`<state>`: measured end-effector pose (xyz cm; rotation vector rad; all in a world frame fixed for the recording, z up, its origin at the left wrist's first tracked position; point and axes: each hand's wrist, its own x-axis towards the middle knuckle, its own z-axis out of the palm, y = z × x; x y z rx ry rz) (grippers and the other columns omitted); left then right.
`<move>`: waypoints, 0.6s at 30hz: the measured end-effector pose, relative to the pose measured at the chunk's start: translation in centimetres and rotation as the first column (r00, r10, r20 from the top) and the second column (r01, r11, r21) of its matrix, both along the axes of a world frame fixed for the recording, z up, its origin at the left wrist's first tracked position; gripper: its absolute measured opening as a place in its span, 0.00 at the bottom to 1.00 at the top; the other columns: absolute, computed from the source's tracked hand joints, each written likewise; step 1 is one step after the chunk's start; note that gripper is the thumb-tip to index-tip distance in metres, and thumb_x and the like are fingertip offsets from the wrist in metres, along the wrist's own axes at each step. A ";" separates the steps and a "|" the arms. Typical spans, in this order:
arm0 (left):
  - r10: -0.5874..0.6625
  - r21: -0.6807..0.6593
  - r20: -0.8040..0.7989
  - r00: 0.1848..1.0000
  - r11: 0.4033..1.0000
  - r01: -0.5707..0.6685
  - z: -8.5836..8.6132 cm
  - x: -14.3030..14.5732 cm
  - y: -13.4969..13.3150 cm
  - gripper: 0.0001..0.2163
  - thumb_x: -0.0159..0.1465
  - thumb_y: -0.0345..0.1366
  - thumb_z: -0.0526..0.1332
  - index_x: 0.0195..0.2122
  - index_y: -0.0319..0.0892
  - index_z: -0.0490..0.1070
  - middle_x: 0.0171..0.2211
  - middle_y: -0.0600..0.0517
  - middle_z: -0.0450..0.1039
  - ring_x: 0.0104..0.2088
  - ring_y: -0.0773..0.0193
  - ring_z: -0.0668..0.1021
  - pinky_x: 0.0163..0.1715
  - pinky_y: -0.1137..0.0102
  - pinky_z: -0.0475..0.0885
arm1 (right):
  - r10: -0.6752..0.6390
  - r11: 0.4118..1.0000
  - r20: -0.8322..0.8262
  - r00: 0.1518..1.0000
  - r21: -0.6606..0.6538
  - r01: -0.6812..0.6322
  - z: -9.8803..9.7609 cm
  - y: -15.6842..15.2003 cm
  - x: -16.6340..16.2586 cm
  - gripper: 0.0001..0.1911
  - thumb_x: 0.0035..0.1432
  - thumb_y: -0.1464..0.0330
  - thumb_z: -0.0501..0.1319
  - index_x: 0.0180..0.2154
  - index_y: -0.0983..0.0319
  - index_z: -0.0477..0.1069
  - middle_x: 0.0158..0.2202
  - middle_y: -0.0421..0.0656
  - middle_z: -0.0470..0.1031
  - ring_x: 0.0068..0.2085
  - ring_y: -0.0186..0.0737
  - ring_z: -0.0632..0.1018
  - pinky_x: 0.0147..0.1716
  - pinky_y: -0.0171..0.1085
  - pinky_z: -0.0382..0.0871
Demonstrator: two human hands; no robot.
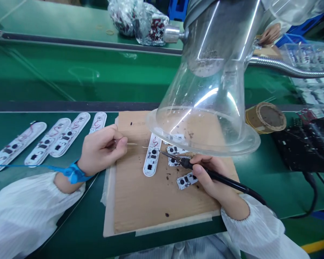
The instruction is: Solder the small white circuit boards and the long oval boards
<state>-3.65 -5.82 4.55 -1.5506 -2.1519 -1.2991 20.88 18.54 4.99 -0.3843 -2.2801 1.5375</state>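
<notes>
My left hand [102, 148] is closed in a pinch on a thin solder wire [135, 144] that points right toward a white oblong circuit board [151, 158] lying on a brown cardboard mat [140, 201]. A blue strap [73, 173] wraps that wrist. My right hand [210, 176] grips a black soldering iron [221, 178]; its tip sits just right of the oblong board, over small white boards [178, 160]. Another small board [186, 180] lies beside the right fingers.
Several finished oblong boards [43, 144] lie in a row at the left on the green bench [43, 82]. A clear fume-extraction funnel [205, 108] hangs over the mat. A round tin [265, 117], black equipment [305, 144] and a plastic bag [140, 21] are around; another person's hand [270, 34] is at the far right.
</notes>
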 end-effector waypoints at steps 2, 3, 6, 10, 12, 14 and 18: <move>0.006 0.002 -0.013 1.000 1.000 -0.006 0.0 0.0 0.1 0.12 0.68 0.25 0.62 0.30 0.46 0.64 0.22 0.60 0.60 0.21 0.69 0.63 0.20 0.70 0.57 | -0.013 1.000 -0.009 1.000 0.024 0.013 -0.2 0.0 -0.2 0.17 0.73 0.50 0.67 0.41 0.56 0.79 0.33 0.42 0.85 0.30 0.39 0.85 0.29 0.34 0.81; 0.012 0.004 -0.019 1.000 1.000 -0.012 0.0 0.1 0.1 0.12 0.68 0.25 0.62 0.30 0.46 0.64 0.22 0.60 0.59 0.21 0.69 0.62 0.20 0.70 0.57 | -0.019 0.999 -0.014 1.000 0.033 0.019 -0.3 -0.1 -0.3 0.17 0.73 0.50 0.67 0.41 0.56 0.79 0.33 0.42 0.85 0.30 0.39 0.85 0.30 0.34 0.81; 0.022 0.003 -0.016 1.000 1.000 -0.022 -0.1 0.1 0.0 0.11 0.69 0.26 0.62 0.31 0.46 0.64 0.22 0.60 0.59 0.21 0.69 0.62 0.20 0.70 0.57 | -0.021 0.999 -0.013 1.000 0.039 0.021 -0.5 -0.1 -0.6 0.17 0.72 0.49 0.67 0.42 0.56 0.79 0.33 0.42 0.85 0.30 0.39 0.86 0.30 0.34 0.81; 0.027 -0.010 -0.016 1.000 1.000 -0.027 -0.3 0.0 -0.1 0.11 0.69 0.26 0.62 0.31 0.46 0.64 0.22 0.60 0.60 0.22 0.69 0.62 0.21 0.70 0.57 | 0.036 0.998 0.038 0.999 0.044 -0.038 -0.6 0.0 -0.5 0.15 0.73 0.51 0.67 0.42 0.56 0.79 0.32 0.42 0.84 0.30 0.39 0.85 0.29 0.34 0.80; 0.026 -0.011 -0.008 1.000 1.000 -0.026 -0.4 0.0 -0.2 0.11 0.69 0.26 0.62 0.31 0.46 0.64 0.22 0.60 0.61 0.22 0.69 0.62 0.21 0.70 0.57 | 0.045 0.997 0.053 0.998 0.053 -0.047 -0.7 0.1 -0.4 0.14 0.74 0.53 0.67 0.42 0.56 0.79 0.32 0.42 0.84 0.30 0.39 0.85 0.29 0.34 0.78; 0.021 -0.022 -0.002 1.000 1.000 -0.021 -0.4 -0.1 -0.2 0.12 0.69 0.26 0.62 0.30 0.45 0.64 0.22 0.60 0.60 0.22 0.69 0.62 0.21 0.70 0.57 | 0.043 0.997 0.048 0.998 0.058 -0.046 -0.8 0.1 -0.3 0.13 0.74 0.54 0.68 0.42 0.55 0.79 0.32 0.41 0.84 0.30 0.38 0.84 0.29 0.33 0.78; -0.004 -0.041 -0.016 1.000 0.999 0.003 -0.2 0.0 -0.1 0.12 0.69 0.26 0.62 0.30 0.45 0.64 0.23 0.60 0.59 0.22 0.70 0.63 0.21 0.70 0.58 | 0.057 0.996 0.035 0.998 0.063 -0.059 -1.0 0.1 -0.3 0.11 0.73 0.55 0.68 0.43 0.55 0.79 0.32 0.40 0.84 0.30 0.38 0.85 0.29 0.32 0.78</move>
